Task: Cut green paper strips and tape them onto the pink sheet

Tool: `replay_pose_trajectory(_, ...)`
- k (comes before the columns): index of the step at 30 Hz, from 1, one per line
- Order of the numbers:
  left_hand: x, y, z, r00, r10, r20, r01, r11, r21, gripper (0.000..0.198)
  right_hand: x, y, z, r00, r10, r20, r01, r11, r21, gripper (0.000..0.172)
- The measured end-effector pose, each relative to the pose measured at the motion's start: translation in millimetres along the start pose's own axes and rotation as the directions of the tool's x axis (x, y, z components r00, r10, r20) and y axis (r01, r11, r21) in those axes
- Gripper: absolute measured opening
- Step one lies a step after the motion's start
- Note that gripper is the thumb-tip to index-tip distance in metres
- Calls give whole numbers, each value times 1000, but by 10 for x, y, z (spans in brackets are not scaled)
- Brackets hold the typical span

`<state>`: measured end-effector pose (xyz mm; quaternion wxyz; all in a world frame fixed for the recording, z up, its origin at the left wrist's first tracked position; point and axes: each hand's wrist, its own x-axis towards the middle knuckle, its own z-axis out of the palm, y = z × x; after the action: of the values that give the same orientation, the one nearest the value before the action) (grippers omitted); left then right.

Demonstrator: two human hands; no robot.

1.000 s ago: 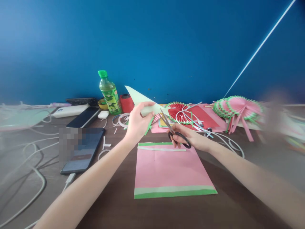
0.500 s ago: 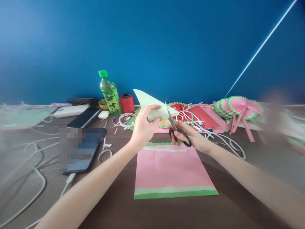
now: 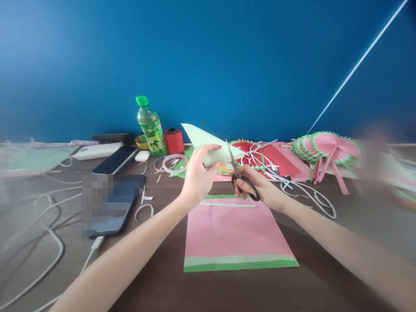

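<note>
My left hand (image 3: 202,174) pinches a folded sheet of pale green paper (image 3: 208,139) above the table, its pointed corner rising up and left. Black-handled scissors (image 3: 249,187) sit in my right hand (image 3: 256,184), fingers through the loops. Their blades point up at the right part of the pale green paper; whether they are fully closed is hard to make out. Below both hands lies a pink sheet (image 3: 235,232) with green and pale green bands along its near and far edges. A loose pale strip (image 3: 230,205) rests near its far edge.
A drink bottle (image 3: 151,130), a red thread spool (image 3: 174,141) and tape rolls (image 3: 175,164) stand at the back. Phones (image 3: 113,212) and white cables (image 3: 53,234) lie left. Pleated paper fans (image 3: 328,147), red paper (image 3: 276,159) and a white cord (image 3: 318,199) are at the right.
Almost nothing differs. The scissors' handles have shifted very slightly, and the whole view has drifted a little. Both hands keep hold of the paper and scissors.
</note>
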<state>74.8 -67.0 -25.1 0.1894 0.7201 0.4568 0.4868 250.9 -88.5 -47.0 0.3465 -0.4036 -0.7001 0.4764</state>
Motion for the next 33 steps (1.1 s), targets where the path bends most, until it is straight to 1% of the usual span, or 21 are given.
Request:
replay_pose_trajectory(5, 1, -3, 4, 1000, 0, 4, 0, 1000, -9, 30, -1, 4, 2, 1000, -1, -24, 0, 1000, -22, 32)
replay_pose_trajectory(13, 4, -26, 28, 999, 0, -34, -1, 1000, -25, 32, 5, -29, 36, 998, 5, -56, -6, 1000, -3, 40)
replay_pose_trajectory(20, -4, -53, 40, 999, -14, -31, 13, 999, -41, 31, 12, 31, 40, 998, 3, -68, -5, 1000, -23, 35)
replay_pose_trajectory(26, -4, -50, 44, 1000, 10, -27, -11, 999, -50, 31, 15, 24, 25, 997, 22, -72, -24, 999, -27, 34)
replay_pose_trajectory(30, 84, -116, 4, 998, -24, -64, 20, 998, -65, 32, 20, 51, -5, 994, 48, -97, -53, 997, -50, 30)
replay_pose_trajectory(33, 218, -250, -88, 994, -92, -63, 88, 994, -72, 33, 21, 89, -25, 993, 73, -88, -80, 993, -88, 29)
